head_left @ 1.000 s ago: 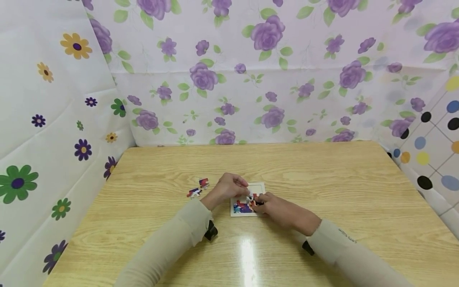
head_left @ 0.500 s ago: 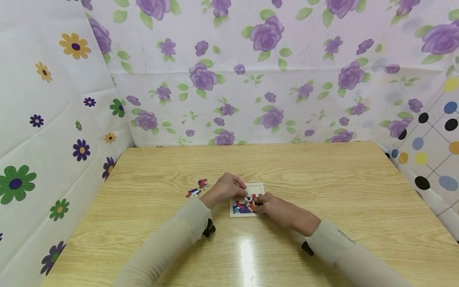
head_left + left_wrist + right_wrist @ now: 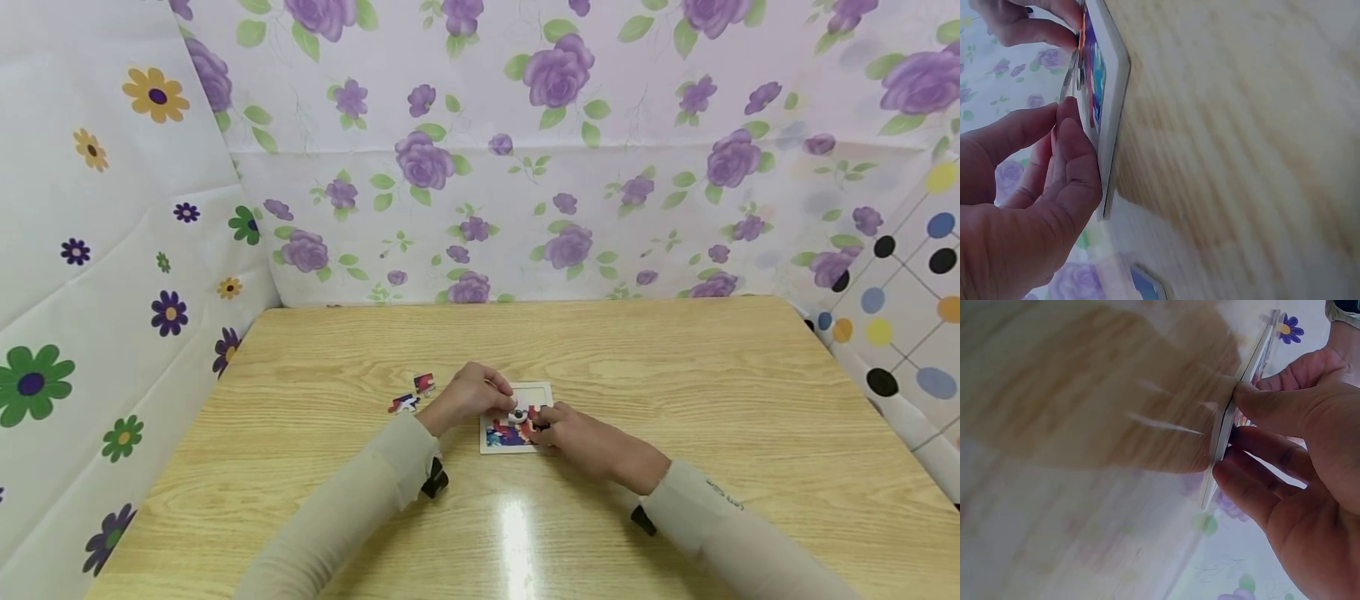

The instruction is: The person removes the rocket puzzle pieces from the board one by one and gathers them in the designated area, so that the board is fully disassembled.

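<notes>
A small jigsaw puzzle board (image 3: 504, 450) with a white border lies on the table, its lower part filled with colourful pieces. In the left wrist view, my left hand (image 3: 1029, 212) pinches a puzzle piece (image 3: 1068, 80) between thumb and forefinger, tilted close over the board. From the head, this white piece (image 3: 518, 416) overlaps the middle of the picture. My right hand (image 3: 581, 437) holds the board's right side, its thumb at the near edge in the right wrist view and its other fingers on the border and picture, hiding that corner.
Two loose puzzle pieces, one red and purple (image 3: 424, 382) and one with white (image 3: 403, 403), lie left of the board. The wooden table (image 3: 675, 358) meets a flowered cloth (image 3: 420, 233) at the back, with patterned cloths at both sides.
My left hand has lowered the puzzle piece, which tips flatter toward the board. My right hand stays in place on the board.
</notes>
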`<state>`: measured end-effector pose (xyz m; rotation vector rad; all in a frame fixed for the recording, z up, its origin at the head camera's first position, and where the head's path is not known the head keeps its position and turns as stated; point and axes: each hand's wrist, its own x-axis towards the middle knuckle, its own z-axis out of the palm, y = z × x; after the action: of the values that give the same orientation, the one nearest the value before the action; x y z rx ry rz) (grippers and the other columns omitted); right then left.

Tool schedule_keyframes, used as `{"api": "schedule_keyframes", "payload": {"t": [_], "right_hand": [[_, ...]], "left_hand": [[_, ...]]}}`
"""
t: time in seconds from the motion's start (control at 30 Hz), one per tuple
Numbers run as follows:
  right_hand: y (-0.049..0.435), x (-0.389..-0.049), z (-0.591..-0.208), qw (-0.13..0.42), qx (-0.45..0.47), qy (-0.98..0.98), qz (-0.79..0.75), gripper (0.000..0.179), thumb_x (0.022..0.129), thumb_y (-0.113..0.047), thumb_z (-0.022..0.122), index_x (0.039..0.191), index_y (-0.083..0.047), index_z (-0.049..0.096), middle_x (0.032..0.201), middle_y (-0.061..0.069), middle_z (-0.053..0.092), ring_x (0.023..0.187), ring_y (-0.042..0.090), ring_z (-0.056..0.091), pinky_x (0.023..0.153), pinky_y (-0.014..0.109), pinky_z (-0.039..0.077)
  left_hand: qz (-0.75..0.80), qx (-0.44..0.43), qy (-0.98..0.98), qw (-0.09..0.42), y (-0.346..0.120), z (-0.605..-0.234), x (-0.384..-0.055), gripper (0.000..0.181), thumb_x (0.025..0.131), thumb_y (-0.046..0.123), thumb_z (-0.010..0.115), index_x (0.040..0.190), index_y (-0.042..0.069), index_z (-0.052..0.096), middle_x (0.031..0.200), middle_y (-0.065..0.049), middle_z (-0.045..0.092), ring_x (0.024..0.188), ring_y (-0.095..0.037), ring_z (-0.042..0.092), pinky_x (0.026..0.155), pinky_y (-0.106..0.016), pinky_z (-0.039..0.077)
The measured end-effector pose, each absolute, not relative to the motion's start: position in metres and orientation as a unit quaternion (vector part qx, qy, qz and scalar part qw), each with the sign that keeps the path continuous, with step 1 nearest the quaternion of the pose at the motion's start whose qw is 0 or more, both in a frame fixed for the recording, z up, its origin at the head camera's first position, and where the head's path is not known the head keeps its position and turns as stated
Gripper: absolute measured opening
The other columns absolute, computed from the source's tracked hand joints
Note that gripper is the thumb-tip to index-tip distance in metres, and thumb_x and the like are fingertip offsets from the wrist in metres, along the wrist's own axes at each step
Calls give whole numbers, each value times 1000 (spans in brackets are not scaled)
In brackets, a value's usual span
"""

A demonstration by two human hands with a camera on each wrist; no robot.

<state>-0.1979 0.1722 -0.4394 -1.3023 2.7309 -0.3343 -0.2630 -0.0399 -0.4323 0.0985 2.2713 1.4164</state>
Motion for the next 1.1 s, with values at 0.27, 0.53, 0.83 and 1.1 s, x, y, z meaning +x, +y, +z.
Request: {"api": "schedule_keyframes", "payload": {"t": [0.27,0.53,0.83,1.1], "right_hand": [[172,-197,-441,44,-427,897,-102,26,96,0,63,120,-3,73,109,7,60,95,20,53,81,30,51],[171,-197,-441,35,-424,901,-87,26,97,1,61,119,-5,74,117,10,61,101,24,55,84,34,52],[171,-195,-438,44,-416,904,-84,24,98,3,59,113,-6,75,126,15,61,111,30,55,88,37,53],[170,-194,-439,36,-422,902,-81,22,98,2,60,109,-7,76,124,14,61,108,28,56,85,34,54]], "left_hand": [[545,42,805,230,-50,-428,-263,7,87,-1,75,92,-4,70,84,-11,71,73,-22,70,69,-35,58],[553,38,800,231,-68,-417,-262,10,89,1,74,97,-2,71,90,-11,72,85,-29,70,77,-38,57],[548,36,806,221,-92,-415,-261,10,91,0,71,100,-2,68,96,-13,70,91,-29,70,81,-41,57],[578,9,786,218,-115,-420,-260,11,91,-4,69,102,-6,66,97,-17,70,85,-23,70,82,-39,57]]}}
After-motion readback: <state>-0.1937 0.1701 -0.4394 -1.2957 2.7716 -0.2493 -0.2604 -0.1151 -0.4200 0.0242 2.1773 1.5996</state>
